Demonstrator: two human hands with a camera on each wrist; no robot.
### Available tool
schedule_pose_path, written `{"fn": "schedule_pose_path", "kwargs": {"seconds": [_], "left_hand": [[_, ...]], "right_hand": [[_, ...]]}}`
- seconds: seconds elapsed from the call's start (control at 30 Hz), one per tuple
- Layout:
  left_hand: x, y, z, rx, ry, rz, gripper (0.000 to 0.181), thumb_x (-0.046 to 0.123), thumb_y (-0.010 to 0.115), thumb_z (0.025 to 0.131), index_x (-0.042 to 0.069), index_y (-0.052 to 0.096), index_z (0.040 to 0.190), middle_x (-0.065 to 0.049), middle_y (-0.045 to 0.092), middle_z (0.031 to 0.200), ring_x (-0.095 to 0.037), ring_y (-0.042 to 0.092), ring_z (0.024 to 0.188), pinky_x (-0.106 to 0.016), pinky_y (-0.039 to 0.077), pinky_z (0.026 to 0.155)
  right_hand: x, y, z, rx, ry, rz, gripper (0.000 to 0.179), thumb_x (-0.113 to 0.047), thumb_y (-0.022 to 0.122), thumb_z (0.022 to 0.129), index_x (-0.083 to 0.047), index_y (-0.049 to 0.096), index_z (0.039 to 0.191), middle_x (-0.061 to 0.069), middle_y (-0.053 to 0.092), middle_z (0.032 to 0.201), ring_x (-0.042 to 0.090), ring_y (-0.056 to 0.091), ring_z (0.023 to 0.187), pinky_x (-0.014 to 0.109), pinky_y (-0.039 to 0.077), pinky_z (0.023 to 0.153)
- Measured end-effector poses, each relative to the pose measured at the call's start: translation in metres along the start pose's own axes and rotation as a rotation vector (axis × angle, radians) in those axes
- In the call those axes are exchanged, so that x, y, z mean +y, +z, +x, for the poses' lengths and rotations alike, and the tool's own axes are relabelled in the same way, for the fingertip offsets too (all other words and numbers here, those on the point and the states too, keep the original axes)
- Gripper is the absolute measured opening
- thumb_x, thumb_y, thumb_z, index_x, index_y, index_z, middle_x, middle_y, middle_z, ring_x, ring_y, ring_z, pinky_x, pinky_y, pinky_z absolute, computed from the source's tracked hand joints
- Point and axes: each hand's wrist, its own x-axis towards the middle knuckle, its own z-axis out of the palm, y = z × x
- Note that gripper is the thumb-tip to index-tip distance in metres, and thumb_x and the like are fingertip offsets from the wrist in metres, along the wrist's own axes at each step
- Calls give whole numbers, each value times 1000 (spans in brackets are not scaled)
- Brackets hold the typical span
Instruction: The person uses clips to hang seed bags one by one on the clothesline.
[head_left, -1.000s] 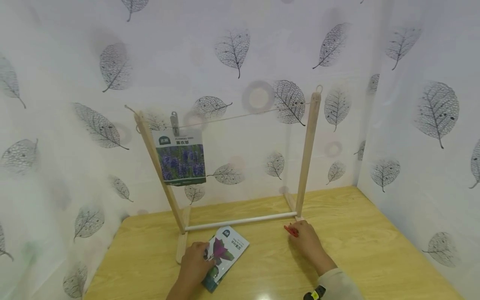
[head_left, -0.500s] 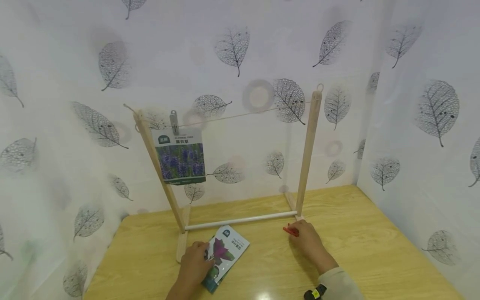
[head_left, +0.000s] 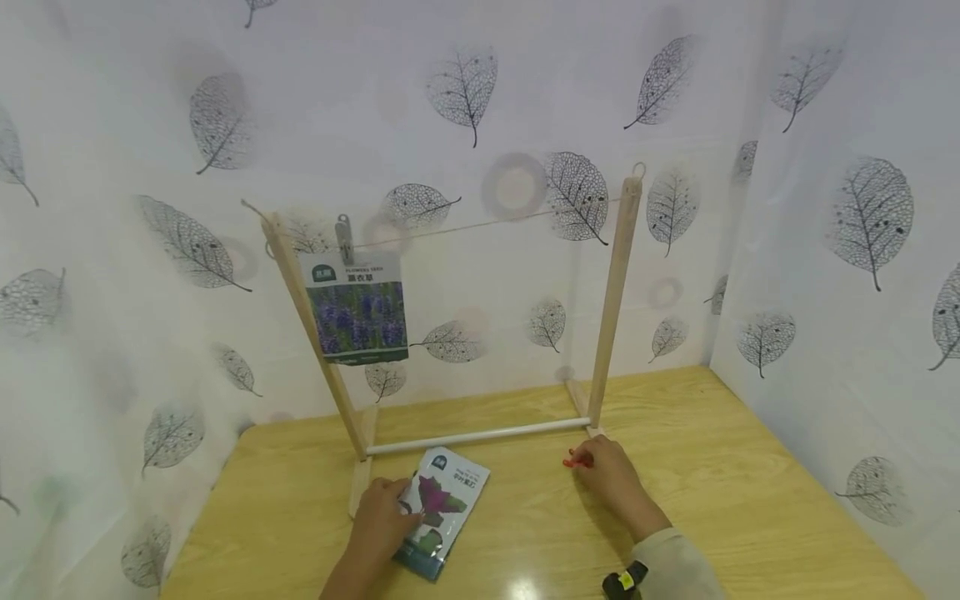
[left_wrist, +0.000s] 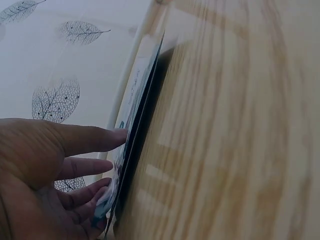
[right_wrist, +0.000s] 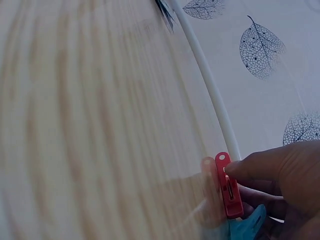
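Observation:
My left hand holds the left edge of a seed packet printed with a purple flower and green leaves, low over the table. In the left wrist view, the thumb lies on the face of the packet and the other fingers are at its edge; a dark layer shows beneath. On the right, my right hand pinches a red clothespin near the table. A teal clip shows by the fingers in the right wrist view; whether they hold it, I cannot tell.
Behind the hands stands a wooden frame with a white bottom rod and a string across the top. A grey clip hangs a lavender seed packet at the string's left end. Leaf-printed curtains enclose the table.
The left hand and the flower packet have shifted slightly left and toward me; the packet has turned a little. The red clothespin has tilted in the right hand's fingers. The head view has moved slightly.

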Motion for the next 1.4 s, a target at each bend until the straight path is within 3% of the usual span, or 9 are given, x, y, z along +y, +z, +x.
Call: {"fn": "schedule_pose_path", "kwargs": {"seconds": [0.2,0.37,0.53,0.7,0.83,0.97,1.23,1.4], "left_hand": [[-8,1,4,-45,-34,-120,56,12,79,68,-3,64,120,-10,51,93,-16,46,80,-25,42,68],[-9,0,5,-78,-62,-166,55,10,77,70,1,62,122,-10,54,94,-17,48,81,-28,44,69],[-9,-2,4,-94,-54,-189,50,10,76,74,2,60,121,-4,59,84,-15,51,76,-28,43,67],[-9,-4,1,-98,-72,-219,35,6,70,77,1,63,111,-2,57,81,-14,49,74,-26,41,64],[-9,-7,0,-130,-115,-237,18,3,61,80,0,66,97,-4,61,80,-15,51,73,-27,44,63],[-12,-9,0,-179,-160,-270,17,4,56,83,0,66,96,-5,62,83,-16,53,74,-28,46,63],[-16,-12,3,-169,-98,-318,14,7,64,83,4,63,97,-5,62,88,-16,55,80,-29,48,70],[-15,-15,4,-187,-118,-347,18,8,65,84,4,63,101,-5,63,91,-16,57,83,-30,50,72]], "right_hand": [[2,0,0,-9,34,58,9,-8,73,83,-16,71,84,0,66,95,20,57,94,40,49,83],[4,0,1,-24,37,61,9,-8,73,83,-17,70,83,-3,66,92,17,54,90,33,45,77],[5,0,1,-13,25,68,11,-8,73,83,-18,68,81,-3,65,90,17,53,89,32,44,75],[4,0,1,-14,24,83,11,-6,72,83,-16,68,83,-4,67,89,15,56,88,31,46,75],[2,-1,2,-31,24,104,11,-6,72,83,-14,68,89,-3,68,87,12,59,84,31,49,74],[1,0,2,-48,28,118,17,-8,71,85,-12,68,101,-1,68,90,11,61,85,33,53,78],[1,-1,6,-48,21,120,26,-12,72,86,-10,67,111,1,69,95,13,63,88,35,54,79],[-1,-3,6,-52,29,145,41,-10,70,87,-7,60,126,3,67,97,14,62,88,31,53,73]]}}
